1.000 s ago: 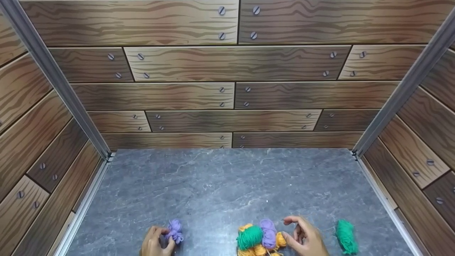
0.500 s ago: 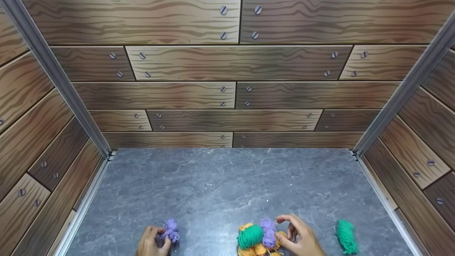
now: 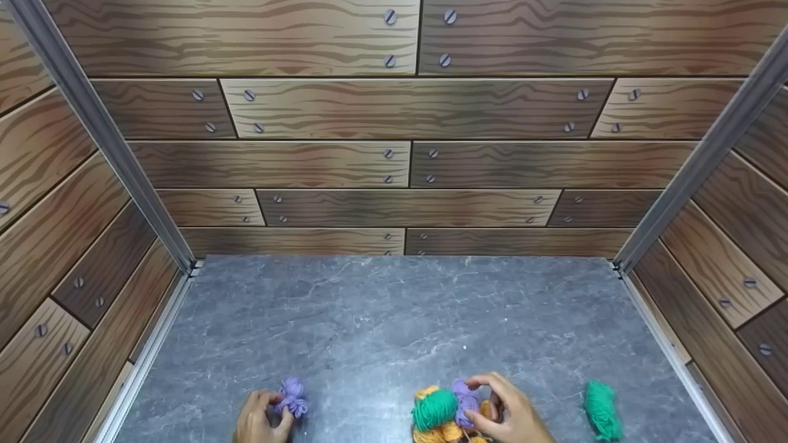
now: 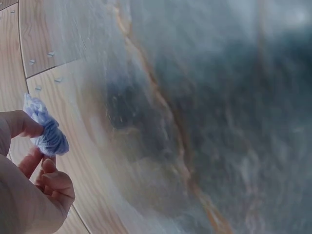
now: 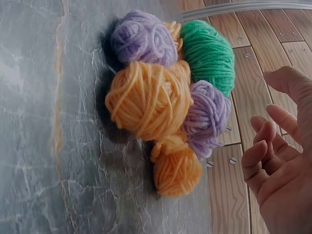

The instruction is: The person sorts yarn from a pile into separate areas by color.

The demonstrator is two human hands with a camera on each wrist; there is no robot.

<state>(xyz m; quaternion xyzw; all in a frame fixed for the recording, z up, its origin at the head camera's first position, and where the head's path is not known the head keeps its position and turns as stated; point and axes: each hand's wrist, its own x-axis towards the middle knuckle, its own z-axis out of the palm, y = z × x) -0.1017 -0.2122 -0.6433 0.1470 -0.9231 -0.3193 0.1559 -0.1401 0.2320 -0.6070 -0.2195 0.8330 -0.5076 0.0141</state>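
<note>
At the near left of the table, my left hand [image 3: 261, 419] pinches a small purple yarn skein [image 3: 292, 397] between thumb and fingers; the left wrist view shows the same purple skein [image 4: 48, 129] at the fingertips. My right hand [image 3: 510, 412] reaches over the right side of a yarn pile, thumb and index finger spread about a purple yarn ball [image 3: 468, 403] on top. In the right wrist view that hand [image 5: 280, 151] is apart from the pile. A green yarn ball [image 3: 435, 410] lies beside the purple one, with orange yarn balls [image 5: 148, 100] and another purple ball [image 5: 144, 39] below.
A separate green yarn skein [image 3: 602, 409] lies on the right of the grey marbled table [image 3: 369, 320]. Wood-patterned walls [image 3: 394, 166] stand at the back and sides, with metal posts [image 3: 695, 135] at the corners.
My right hand has moved left, from beside the pile to over its purple ball. My left hand has shifted slightly left with the purple skein still pinched.
</note>
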